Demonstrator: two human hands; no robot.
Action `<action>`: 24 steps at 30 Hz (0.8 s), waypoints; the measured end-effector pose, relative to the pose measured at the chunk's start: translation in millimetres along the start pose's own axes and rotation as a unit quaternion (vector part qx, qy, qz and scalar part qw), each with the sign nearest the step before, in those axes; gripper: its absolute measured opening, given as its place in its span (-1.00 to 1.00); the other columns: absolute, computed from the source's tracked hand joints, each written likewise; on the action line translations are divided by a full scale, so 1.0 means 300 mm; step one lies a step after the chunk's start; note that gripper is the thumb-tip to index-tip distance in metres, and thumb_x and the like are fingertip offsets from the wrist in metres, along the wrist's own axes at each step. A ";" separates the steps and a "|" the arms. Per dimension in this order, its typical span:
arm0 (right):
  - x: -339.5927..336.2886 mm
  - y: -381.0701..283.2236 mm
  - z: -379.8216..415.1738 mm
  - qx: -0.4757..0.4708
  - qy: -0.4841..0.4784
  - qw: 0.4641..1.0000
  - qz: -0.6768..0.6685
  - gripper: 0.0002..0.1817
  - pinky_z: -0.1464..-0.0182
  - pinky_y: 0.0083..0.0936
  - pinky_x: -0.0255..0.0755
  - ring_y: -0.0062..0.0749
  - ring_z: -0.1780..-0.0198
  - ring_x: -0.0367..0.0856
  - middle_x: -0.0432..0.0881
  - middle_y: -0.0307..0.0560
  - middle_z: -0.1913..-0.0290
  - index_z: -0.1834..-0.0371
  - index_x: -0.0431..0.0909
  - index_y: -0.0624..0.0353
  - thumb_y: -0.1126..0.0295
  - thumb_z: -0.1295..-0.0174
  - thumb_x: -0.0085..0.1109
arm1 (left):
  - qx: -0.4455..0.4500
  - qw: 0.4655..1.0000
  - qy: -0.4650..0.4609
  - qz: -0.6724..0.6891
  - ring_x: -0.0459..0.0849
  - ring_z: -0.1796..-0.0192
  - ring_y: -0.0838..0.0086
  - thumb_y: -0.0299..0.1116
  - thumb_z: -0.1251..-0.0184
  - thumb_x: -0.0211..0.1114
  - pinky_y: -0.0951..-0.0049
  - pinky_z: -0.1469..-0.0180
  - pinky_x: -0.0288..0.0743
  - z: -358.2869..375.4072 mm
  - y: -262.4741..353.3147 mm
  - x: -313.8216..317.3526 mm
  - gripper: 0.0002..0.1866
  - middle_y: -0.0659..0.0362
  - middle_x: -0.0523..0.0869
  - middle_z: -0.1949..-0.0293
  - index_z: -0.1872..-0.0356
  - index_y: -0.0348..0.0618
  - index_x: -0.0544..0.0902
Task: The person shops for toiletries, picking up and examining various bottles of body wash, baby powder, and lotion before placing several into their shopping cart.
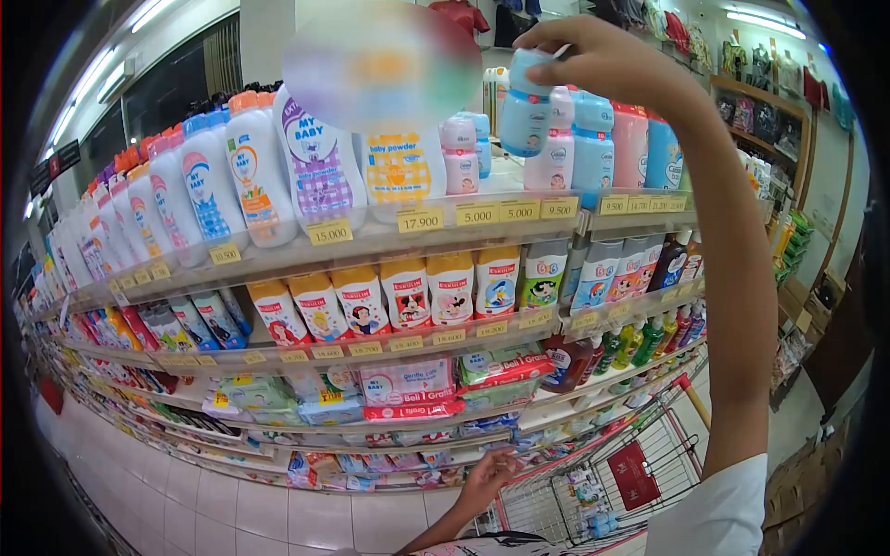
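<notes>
My right hand (579,57) is raised at the upper right, its fingers wrapped round the top of a light blue bottle (527,116). The bottle hangs slightly tilted over the top shelf, in front of small pink-and-white bottles (560,153) and beside a blue bottle (592,153). Low in the view, my left hand (491,474) is in front of the lower shelves, near the cart's left side, with its fingers partly curled and nothing seen in them.
A shopping cart (634,471) with several items in its basket stands at the lower right. Baby powder bottles (255,176) line the top shelf (278,243), whose front edge carries price tags. Wipes packs (408,385) lie lower down. Tiled floor (218,519) shows at the lower left.
</notes>
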State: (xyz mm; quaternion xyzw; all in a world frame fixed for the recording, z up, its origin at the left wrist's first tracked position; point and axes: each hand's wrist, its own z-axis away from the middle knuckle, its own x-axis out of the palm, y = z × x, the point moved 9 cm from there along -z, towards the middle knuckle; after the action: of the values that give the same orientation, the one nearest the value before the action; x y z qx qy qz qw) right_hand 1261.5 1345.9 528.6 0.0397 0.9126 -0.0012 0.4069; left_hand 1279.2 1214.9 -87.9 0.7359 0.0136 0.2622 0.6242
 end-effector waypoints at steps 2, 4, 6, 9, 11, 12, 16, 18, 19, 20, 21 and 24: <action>0.048 0.037 -0.093 -0.014 -0.032 0.999 0.001 -0.48 -0.11 -0.36 0.44 -0.19 -0.02 0.61 0.63 0.07 0.02 -0.14 0.55 0.23 0.19 -0.13 0.29 | 0.006 1.000 0.000 -0.022 0.56 -0.07 0.51 -0.52 -0.41 0.16 0.47 -0.10 0.45 0.031 -0.022 -0.025 -0.57 0.16 0.57 0.02 -0.27 -0.27 0.36; 0.126 0.081 -0.148 0.016 -0.100 0.994 0.039 -0.48 -0.10 -0.36 0.43 -0.17 -0.03 0.60 0.64 0.11 0.02 -0.12 0.56 0.24 0.22 -0.09 0.31 | 0.007 0.999 -0.001 -0.041 0.57 -0.05 0.52 -0.51 -0.41 0.16 0.48 -0.09 0.44 0.060 -0.030 -0.055 -0.58 0.16 0.58 0.03 -0.26 -0.27 0.37; 0.184 0.108 -0.197 0.018 -0.124 0.991 0.041 -0.47 -0.10 -0.35 0.44 -0.17 -0.03 0.60 0.63 0.11 0.00 -0.11 0.57 0.23 0.22 -0.07 0.33 | -0.035 0.997 0.017 -0.071 0.59 -0.01 0.53 -0.50 -0.40 0.17 0.51 -0.08 0.44 0.095 -0.051 -0.107 -0.60 0.17 0.60 0.06 -0.23 -0.26 0.40; 0.268 0.132 -0.243 0.030 -0.176 0.982 0.055 -0.47 -0.10 -0.34 0.45 -0.15 -0.04 0.60 0.62 0.10 -0.03 -0.09 0.58 0.21 0.22 -0.03 0.36 | -0.037 0.994 0.024 -0.098 0.60 0.03 0.56 -0.48 -0.39 0.20 0.52 -0.02 0.46 0.135 -0.075 -0.183 -0.62 0.18 0.62 0.10 -0.20 -0.24 0.43; 0.322 0.138 -0.268 0.040 -0.219 0.971 0.093 -0.45 -0.10 -0.33 0.46 -0.13 -0.08 0.58 0.61 0.07 -0.07 -0.09 0.59 0.16 0.24 0.02 0.41 | -0.051 0.991 0.027 -0.122 0.61 0.05 0.56 -0.46 -0.39 0.21 0.52 0.00 0.47 0.157 -0.117 -0.236 -0.62 0.19 0.63 0.10 -0.20 -0.23 0.43; 0.332 0.132 -0.282 0.045 -0.218 0.971 0.090 -0.45 -0.10 -0.33 0.46 -0.13 -0.08 0.58 0.61 0.07 -0.07 -0.09 0.59 0.16 0.24 0.02 0.41 | -0.052 0.990 0.030 -0.124 0.61 0.07 0.56 -0.45 -0.39 0.21 0.52 0.02 0.47 0.164 -0.135 -0.258 -0.63 0.19 0.63 0.11 -0.19 -0.22 0.44; 0.404 0.171 -0.295 0.102 -0.282 0.949 0.093 -0.41 -0.07 -0.30 0.46 -0.18 -0.10 0.57 0.61 0.04 -0.07 -0.10 0.58 0.14 0.24 0.07 0.47 | -0.069 0.984 0.028 -0.165 0.61 0.11 0.56 -0.40 -0.40 0.23 0.52 0.07 0.47 0.179 -0.175 -0.304 -0.64 0.19 0.63 0.12 -0.17 -0.18 0.48; 0.468 0.189 -0.336 0.050 -0.323 0.934 0.145 -0.40 -0.08 -0.32 0.46 -0.23 -0.10 0.58 0.63 0.01 -0.03 -0.11 0.57 0.13 0.22 0.07 0.47 | -0.070 0.978 0.021 -0.195 0.61 0.11 0.56 -0.38 -0.40 0.23 0.52 0.07 0.47 0.180 -0.140 -0.284 -0.65 0.19 0.63 0.12 -0.17 -0.17 0.49; 0.501 0.208 -0.353 0.048 -0.351 0.920 0.170 -0.39 -0.09 -0.36 0.46 -0.27 -0.09 0.60 0.66 -0.03 0.00 -0.11 0.57 0.13 0.20 0.07 0.48 | -0.064 0.973 0.018 -0.222 0.61 0.11 0.56 -0.36 -0.41 0.23 0.53 0.07 0.47 0.179 -0.121 -0.274 -0.66 0.19 0.64 0.13 -0.16 -0.17 0.50; 0.516 0.225 -0.366 0.052 -0.349 0.920 0.171 -0.39 -0.09 -0.36 0.46 -0.27 -0.09 0.60 0.66 -0.03 0.00 -0.11 0.57 0.13 0.20 0.07 0.48 | -0.065 0.972 0.014 -0.224 0.61 0.11 0.56 -0.36 -0.41 0.23 0.53 0.07 0.47 0.181 -0.119 -0.270 -0.66 0.19 0.64 0.13 -0.16 -0.17 0.50; 0.530 0.248 -0.373 0.069 -0.353 0.920 0.153 -0.38 -0.07 -0.37 0.47 -0.28 -0.07 0.62 0.66 -0.03 0.01 -0.12 0.56 0.15 0.19 0.06 0.49 | -0.066 0.970 0.013 -0.233 0.61 0.11 0.56 -0.35 -0.41 0.23 0.53 0.08 0.47 0.181 -0.125 -0.268 -0.66 0.18 0.64 0.13 -0.15 -0.17 0.51; 0.581 0.310 -0.395 0.091 -0.372 0.913 0.141 -0.35 -0.05 -0.41 0.48 -0.29 -0.01 0.65 0.66 -0.04 0.02 -0.13 0.53 0.19 0.18 0.05 0.50 | -0.060 0.968 0.000 -0.243 0.62 0.15 0.57 -0.32 -0.41 0.23 0.53 0.09 0.49 0.169 -0.118 -0.239 -0.67 0.18 0.66 0.16 -0.13 -0.20 0.52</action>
State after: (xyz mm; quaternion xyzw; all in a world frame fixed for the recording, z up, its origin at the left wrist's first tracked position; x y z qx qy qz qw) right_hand 1064.4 1455.0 481.2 0.2012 0.6763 -0.0418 0.7073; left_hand 1248.6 1151.5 -151.3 0.6713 0.1766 0.1031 0.7124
